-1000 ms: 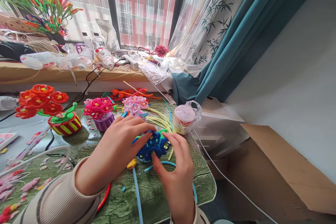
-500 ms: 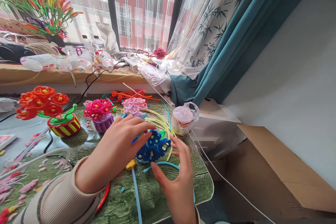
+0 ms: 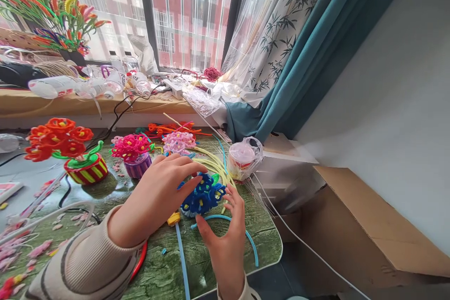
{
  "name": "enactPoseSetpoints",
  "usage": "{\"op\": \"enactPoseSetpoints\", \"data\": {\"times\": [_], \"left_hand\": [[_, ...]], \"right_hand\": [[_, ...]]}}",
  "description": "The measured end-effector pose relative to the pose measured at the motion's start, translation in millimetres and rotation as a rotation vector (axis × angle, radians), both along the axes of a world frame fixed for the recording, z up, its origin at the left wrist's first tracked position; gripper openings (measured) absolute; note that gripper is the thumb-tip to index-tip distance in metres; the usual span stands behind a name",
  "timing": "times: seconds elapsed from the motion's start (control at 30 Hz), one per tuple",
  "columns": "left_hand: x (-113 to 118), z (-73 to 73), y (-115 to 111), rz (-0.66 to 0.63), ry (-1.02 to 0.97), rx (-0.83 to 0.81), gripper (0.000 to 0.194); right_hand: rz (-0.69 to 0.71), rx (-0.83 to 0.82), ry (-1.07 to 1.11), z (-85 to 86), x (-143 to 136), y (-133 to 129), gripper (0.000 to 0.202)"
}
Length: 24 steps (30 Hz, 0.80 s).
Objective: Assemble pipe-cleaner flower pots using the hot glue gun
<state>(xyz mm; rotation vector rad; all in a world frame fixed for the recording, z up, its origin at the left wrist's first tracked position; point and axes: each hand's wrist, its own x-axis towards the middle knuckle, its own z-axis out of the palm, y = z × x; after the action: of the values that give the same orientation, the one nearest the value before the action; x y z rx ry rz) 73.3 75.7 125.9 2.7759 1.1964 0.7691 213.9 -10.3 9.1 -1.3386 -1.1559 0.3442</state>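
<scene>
A bunch of dark blue fuzzy flowers with yellow centres [image 3: 202, 199] sits low on the green wood-patterned table [image 3: 158, 262]. My left hand [image 3: 163, 187] reaches over its left side, thumb and fingers apart, the fingertips at the upper petals. On the right side my right hand [image 3: 227, 225] is spread in a C shape, its fingertips close to the outer petals and its thumb at the lower front. A light blue fuzzy stem [image 3: 251, 243] curves on the table in front of the flowers and beneath my right hand. Neither hand is closed around anything.
Red flowers [image 3: 58, 138] in a striped pot, magenta flowers [image 3: 131, 146] and pink flowers [image 3: 178, 141] stand behind and left. Yellow stems [image 3: 207, 161] and a plastic-wrapped tub [image 3: 242, 159] lie beyond. A blue stick [image 3: 182, 262] is in front; a cardboard box [image 3: 369, 215] stands right of the table.
My right hand has moved left, nearer the blue flowers, uncovering more of the light blue stem. The view has shifted slightly; my left hand keeps nearly the same pose.
</scene>
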Motion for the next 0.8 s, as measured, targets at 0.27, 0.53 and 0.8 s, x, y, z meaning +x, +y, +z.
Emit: {"op": "enactPoseSetpoints", "data": {"times": [0.27, 0.53, 0.8], "left_hand": [[-3.2, -1.6, 0.5, 0.000, -0.006, 0.003, 0.027], [-1.1, 1.0, 0.4, 0.002, -0.008, 0.013, 0.028], [-3.8, -2.4, 0.5, -0.002, -0.008, 0.006, 0.026]], "right_hand": [[0.042, -0.033, 0.064, 1.3, -1.4, 5.8, 0.066], [0.060, -0.030, 0.052, 0.7, 1.3, 1.0, 0.075], [0.046, -0.033, 0.086, 2.3, -0.8, 4.7, 0.065]]}}
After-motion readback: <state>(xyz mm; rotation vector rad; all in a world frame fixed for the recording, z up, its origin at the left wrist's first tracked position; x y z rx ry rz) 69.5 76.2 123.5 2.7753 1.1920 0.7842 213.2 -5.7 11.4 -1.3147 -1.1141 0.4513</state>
